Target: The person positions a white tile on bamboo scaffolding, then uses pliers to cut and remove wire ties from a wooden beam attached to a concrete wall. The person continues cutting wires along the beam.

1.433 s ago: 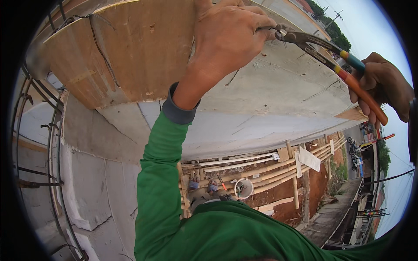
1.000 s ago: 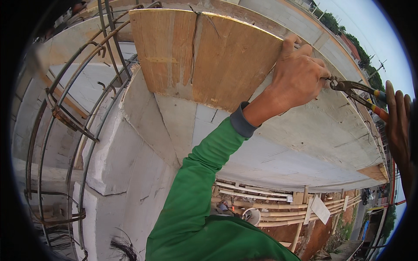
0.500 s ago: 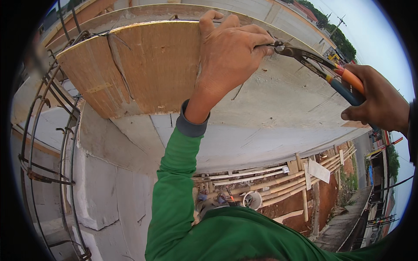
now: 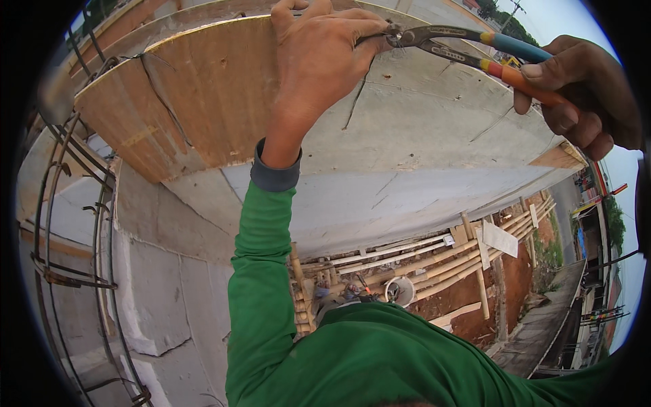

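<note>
Left hand [image 4: 319,61] pinches tie wire [image 4: 369,39]; right hand [image 4: 586,95] clamps pliers [image 4: 468,47] handles (probably biting wire); slip could nick fingers.

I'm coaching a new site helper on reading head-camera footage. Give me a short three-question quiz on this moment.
1. True or false: the right hand grips the handles of the pincers.
2. What does the left hand rest on? A) plywood form board B) white bucket C) rebar cage
3. Fill in: the left sleeve is ____ in colour.

Key: 1 true; 2 A; 3 green.
</note>
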A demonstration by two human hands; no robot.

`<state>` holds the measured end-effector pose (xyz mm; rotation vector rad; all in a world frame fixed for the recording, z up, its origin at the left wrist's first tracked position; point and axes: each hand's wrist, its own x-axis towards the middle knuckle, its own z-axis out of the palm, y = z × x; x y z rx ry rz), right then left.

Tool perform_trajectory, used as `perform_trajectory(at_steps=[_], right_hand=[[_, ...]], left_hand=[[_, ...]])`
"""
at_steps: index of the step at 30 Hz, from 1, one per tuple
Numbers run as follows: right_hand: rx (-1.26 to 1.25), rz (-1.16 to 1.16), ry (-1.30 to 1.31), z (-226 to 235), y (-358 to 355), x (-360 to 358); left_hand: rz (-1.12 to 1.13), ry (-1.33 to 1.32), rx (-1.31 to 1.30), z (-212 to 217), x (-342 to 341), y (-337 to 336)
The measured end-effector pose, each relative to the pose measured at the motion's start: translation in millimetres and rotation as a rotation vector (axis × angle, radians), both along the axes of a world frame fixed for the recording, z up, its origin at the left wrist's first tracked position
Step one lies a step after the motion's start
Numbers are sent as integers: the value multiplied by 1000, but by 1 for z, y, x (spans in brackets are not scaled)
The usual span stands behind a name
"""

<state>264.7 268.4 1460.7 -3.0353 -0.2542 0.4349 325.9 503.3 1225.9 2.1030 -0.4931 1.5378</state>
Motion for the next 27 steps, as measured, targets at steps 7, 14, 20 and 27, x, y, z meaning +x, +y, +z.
perform_trajectory(at_steps=[7,14,20,27], right_hand=[[-432,286,-432,-26,-10,-8],[-1012,770,-1008,-28,-4,-4],[-952,719,-951,-21,-3,11],[-437,424,-551,-24,2,21]], left_hand=[[23,10,26,0,-2,-1],[96,66,161,2,-10,8],[37,86,175,0,-8,11],[114,146,175,0,-15,21]])
